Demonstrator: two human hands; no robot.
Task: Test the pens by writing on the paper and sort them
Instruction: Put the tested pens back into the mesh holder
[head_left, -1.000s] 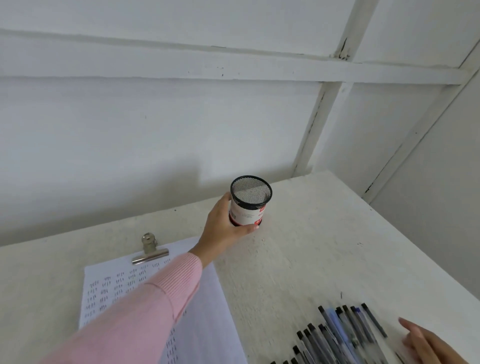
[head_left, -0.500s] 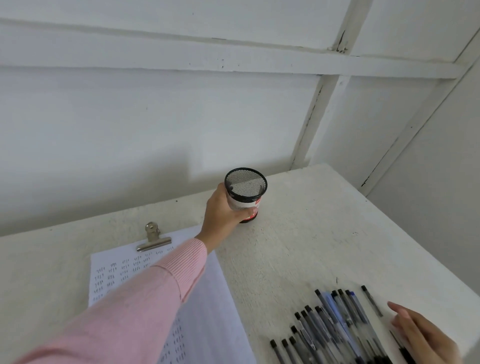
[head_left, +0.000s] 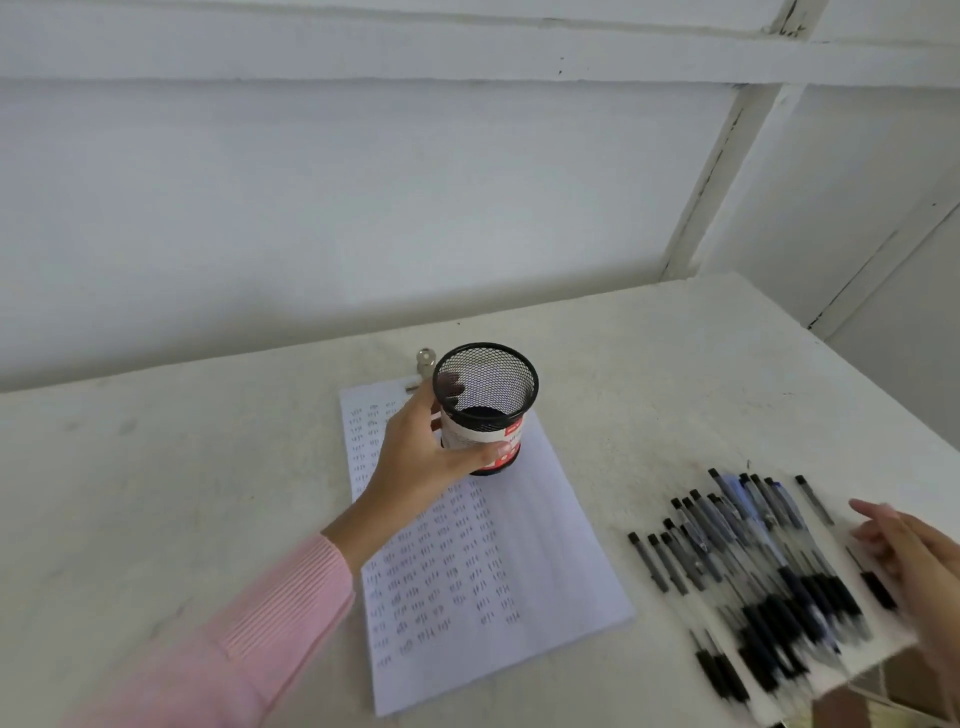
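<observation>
Reaching forward from the near edge, my pink sleeve (head_left: 260, 634) runs up across the white table (head_left: 156, 467). Nearest on the right, my right hand (head_left: 914, 556) sits at the right end of the pens (head_left: 753, 561), its fingers loose and half-straight with nothing gripped in them; it is blurred, so I cannot tell whether the fingertips touch a pen. The pens lie side by side in a slanted row on the table, dark grips toward me and caps pointing away, with a few thin ones lying apart at either end of the row. Just left of them lies the paper (head_left: 519, 571), flat on the table and covered in columns of small test marks down its left and middle. Further on, my left hand (head_left: 421, 457) wraps around the black mesh pen cup (head_left: 485, 400), thumb across its white and red label and fingers behind the mesh. The cup stands upright over the paper's far end; whether its base rests on the sheet I cannot tell. Behind its rim a metal clip (head_left: 425, 361) peeks out at the paper's top edge. Beyond the table rises a white panelled wall (head_left: 363, 208).
</observation>
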